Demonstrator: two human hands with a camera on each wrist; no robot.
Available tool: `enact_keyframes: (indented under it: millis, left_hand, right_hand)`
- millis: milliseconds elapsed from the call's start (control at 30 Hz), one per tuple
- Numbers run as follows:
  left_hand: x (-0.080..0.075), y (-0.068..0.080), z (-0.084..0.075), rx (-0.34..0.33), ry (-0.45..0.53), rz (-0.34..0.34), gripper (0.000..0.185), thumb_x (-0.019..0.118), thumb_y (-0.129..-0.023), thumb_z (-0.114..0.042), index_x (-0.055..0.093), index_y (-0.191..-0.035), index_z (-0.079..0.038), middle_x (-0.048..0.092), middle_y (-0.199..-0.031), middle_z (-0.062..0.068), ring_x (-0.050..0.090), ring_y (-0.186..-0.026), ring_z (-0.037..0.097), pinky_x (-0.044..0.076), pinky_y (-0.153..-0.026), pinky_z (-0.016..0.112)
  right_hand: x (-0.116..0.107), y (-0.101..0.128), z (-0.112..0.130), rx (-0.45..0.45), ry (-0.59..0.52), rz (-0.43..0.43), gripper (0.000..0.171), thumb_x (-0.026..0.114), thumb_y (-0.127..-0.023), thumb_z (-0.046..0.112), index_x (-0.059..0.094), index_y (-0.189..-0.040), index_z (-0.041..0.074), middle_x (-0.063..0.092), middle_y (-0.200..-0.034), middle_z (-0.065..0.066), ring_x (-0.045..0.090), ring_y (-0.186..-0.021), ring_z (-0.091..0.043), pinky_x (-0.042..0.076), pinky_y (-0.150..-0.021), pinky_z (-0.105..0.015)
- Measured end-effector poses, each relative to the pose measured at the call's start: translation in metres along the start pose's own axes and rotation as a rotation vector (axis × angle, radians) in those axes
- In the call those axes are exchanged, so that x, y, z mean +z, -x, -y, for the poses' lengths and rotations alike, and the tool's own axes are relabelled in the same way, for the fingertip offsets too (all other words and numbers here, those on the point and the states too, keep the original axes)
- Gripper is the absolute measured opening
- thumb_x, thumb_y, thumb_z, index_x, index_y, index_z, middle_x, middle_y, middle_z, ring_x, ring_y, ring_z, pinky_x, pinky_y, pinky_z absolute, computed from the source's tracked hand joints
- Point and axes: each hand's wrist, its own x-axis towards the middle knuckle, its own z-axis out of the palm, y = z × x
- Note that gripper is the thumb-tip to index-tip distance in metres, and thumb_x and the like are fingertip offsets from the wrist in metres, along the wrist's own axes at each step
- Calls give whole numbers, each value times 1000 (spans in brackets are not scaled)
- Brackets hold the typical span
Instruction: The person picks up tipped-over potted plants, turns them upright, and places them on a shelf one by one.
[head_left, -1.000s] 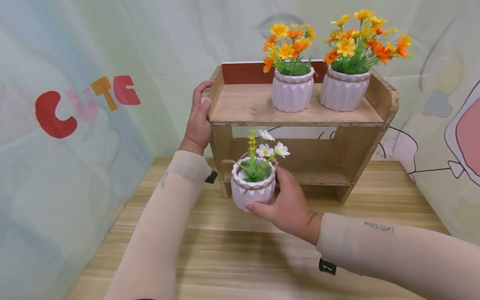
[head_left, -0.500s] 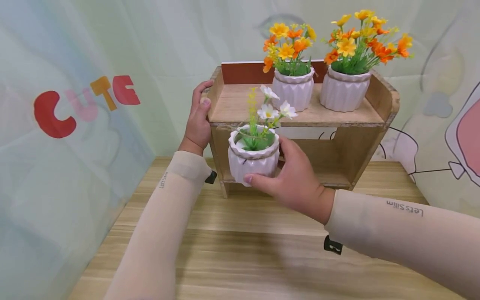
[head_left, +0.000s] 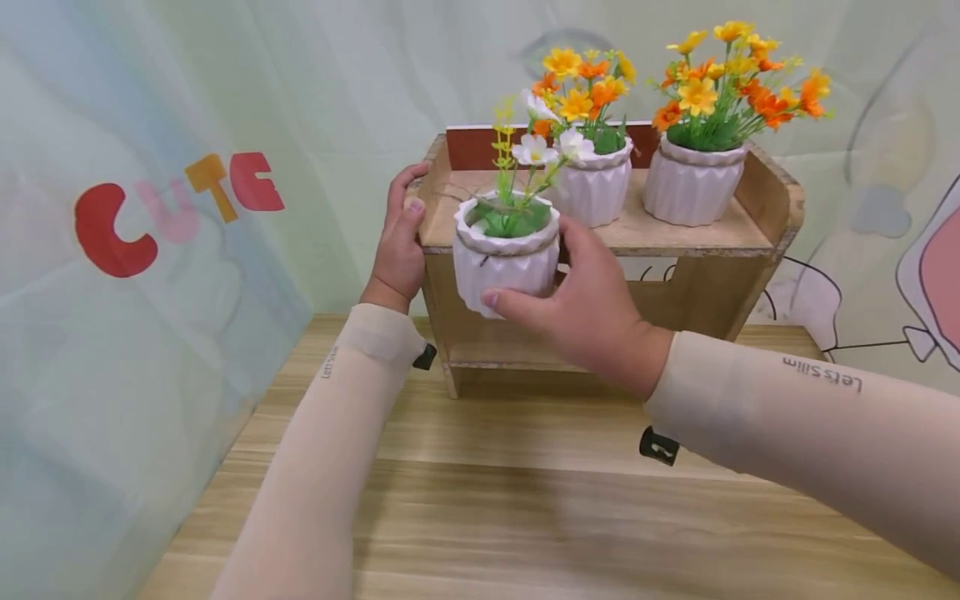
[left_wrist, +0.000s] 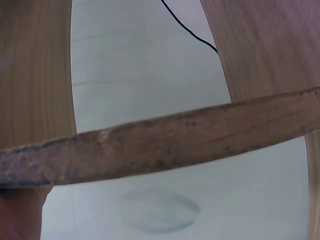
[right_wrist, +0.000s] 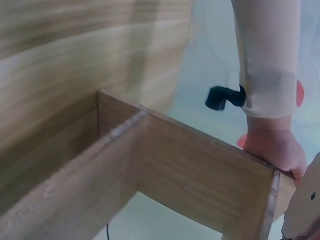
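Note:
My right hand (head_left: pixel 596 312) grips a white fluted flowerpot (head_left: pixel 502 275) from its right side, thumb across the front. White daisies (head_left: pixel 534 151) and green sprigs rise from it, with twine round its neck. It hangs just in front of the wooden shelf's (head_left: pixel 697 250) top board, overlapping its front edge. My left hand (head_left: pixel 400 242) holds the shelf's left side panel, fingers over its upper edge. In the left wrist view, that panel edge (left_wrist: pixel 165 142) crosses the picture. A bit of the pot (right_wrist: pixel 302 205) shows at the right wrist view's edge.
Two more white pots, a middle one (head_left: pixel 600 192) and a right one (head_left: pixel 693 187), stand on the top board with yellow and orange flowers. The shelf stands on a wood-grain table (head_left: pixel 465 517). Behind hangs a pale printed curtain (head_left: pixel 352 100).
My right hand has lifted the flowerpot from below the top board up to its front edge; the daisies now overlap the middle pot. My left hand stays on the side panel.

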Motion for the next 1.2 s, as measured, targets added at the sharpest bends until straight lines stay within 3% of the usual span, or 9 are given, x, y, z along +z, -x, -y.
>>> enact_keyframes:
  millis: [200,433,633,1000,1200]
  left_hand:
    - [0,0,-1,-2,-3,8,55,32,-102,-25,36,-156,-15,34,-162,8,35,-143,21,26,-119,42]
    - [-1,0,-3,-10,-4,13,55,31,-102,-26,35,-156,-16,32,-162,7,36,-141,20,28,-117,43]
    - [-2,0,-5,-25,-22,16,55,31,-103,-28,34,-156,-18,32,-163,6,36,-140,22,29,-116,46]
    - [-3,-1,-1,11,4,19,54,30,-103,-25,34,-156,-13,43,-149,11,46,-117,17,35,-104,33]
    - [-3,1,-2,4,-8,23,55,31,-103,-25,35,-156,-14,42,-150,11,47,-114,17,36,-101,33]
  right_hand:
    - [-2,-16,4,16,16,-30,84,92,-82,30,48,-150,7,59,-141,-5,63,-122,-17,55,-102,-40]
    - [-6,-31,7,50,46,-54,85,91,-82,35,46,-150,11,58,-143,-1,59,-126,-10,52,-104,-32]
    - [-2,-43,10,82,-7,-46,83,92,-82,34,47,-149,13,58,-140,1,61,-120,-9,53,-100,-31]
    - [11,-57,2,97,53,-72,84,90,-83,39,48,-149,10,60,-139,-1,60,-119,-11,52,-101,-30]
    - [14,-62,-2,98,63,-98,85,89,-83,40,48,-150,8,61,-140,-2,60,-120,-13,51,-103,-31]
